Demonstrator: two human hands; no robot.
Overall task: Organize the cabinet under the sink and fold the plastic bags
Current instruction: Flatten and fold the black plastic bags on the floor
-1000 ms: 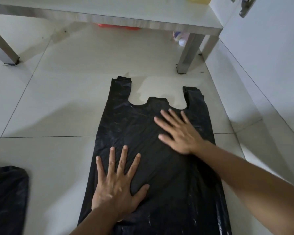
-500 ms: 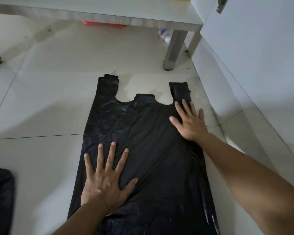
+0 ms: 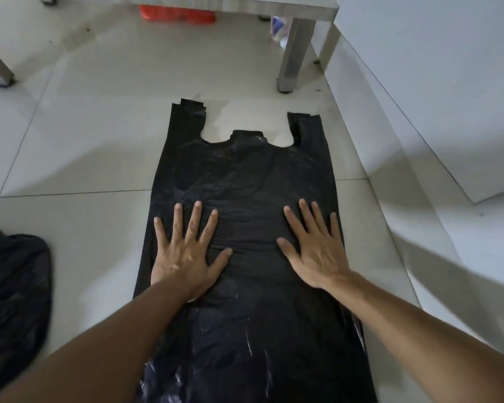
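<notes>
- Right hand (image 3: 317, 251) slid back beside left hand (image 3: 186, 251); both spread flat on black plastic bag (image 3: 245, 175), gripping nothing.
- Bag smoothed on floor (image 3: 70, 141), unfolded; folding not begun.
- Second dark bag (image 3: 12, 286) waits left.

Floor tiles (image 3: 79, 146) left of the black bag (image 3: 245, 181) are bare up to a second dark bag heap (image 3: 12, 286) at the left edge. Right side is tight: white cabinet wall (image 3: 419, 97) runs close along the bag, narrow strip only. Ahead, open tile past the handles, then a metal leg (image 3: 291, 53), with a red item (image 3: 178, 14) further back underneath.
</notes>
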